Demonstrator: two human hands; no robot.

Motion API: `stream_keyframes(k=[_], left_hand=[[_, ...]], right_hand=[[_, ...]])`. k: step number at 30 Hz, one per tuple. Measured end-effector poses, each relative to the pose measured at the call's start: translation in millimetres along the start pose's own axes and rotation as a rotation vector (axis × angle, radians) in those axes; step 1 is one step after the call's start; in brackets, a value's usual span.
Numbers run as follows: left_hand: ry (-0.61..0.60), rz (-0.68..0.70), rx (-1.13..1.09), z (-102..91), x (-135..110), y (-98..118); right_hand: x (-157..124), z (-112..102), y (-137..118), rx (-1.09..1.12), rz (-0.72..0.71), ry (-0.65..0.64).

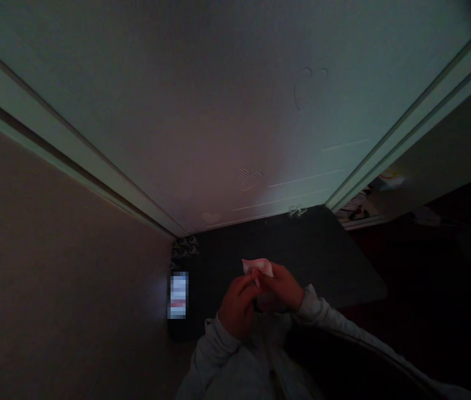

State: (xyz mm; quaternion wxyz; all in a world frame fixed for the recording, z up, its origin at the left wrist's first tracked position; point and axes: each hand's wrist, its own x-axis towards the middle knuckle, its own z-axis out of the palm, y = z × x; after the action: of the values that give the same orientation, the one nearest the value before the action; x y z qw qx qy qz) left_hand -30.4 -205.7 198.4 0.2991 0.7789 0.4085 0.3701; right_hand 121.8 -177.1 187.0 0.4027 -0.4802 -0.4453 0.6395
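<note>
A small pink piece of thin, sheet-like material (255, 265) is held above the near part of the dark tabletop. Whether it is paper or cloth I cannot tell in this dim light. My left hand (238, 309) is closed, its fingers pinching the piece from the left. From the other side my right hand (286, 286) grips it, with the fingertips of both hands meeting at its lower edge. The pink upper edge stands out beyond the fingers, while its lower part is hidden behind them.
A lit, pixelated screen (178, 295) lies at the left of the dark tabletop (314, 253). Small clear objects (185, 245) sit at the back left corner, and more clear pieces (297, 210) at the back edge. A pale panel with heart shapes (249, 179) rises behind.
</note>
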Motion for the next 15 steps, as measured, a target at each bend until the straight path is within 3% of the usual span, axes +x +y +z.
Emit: stream_keyframes(k=[8, 15], left_hand=[[0.108, -0.22, -0.09, 4.0, 1, 3], [0.208, -0.449, -0.376, 3.7, 1, 1]], right_hand=[[2, 3, 2, 0.041, -0.003, 0.157], [1, 7, 12, 0.029, -0.049, 0.216]])
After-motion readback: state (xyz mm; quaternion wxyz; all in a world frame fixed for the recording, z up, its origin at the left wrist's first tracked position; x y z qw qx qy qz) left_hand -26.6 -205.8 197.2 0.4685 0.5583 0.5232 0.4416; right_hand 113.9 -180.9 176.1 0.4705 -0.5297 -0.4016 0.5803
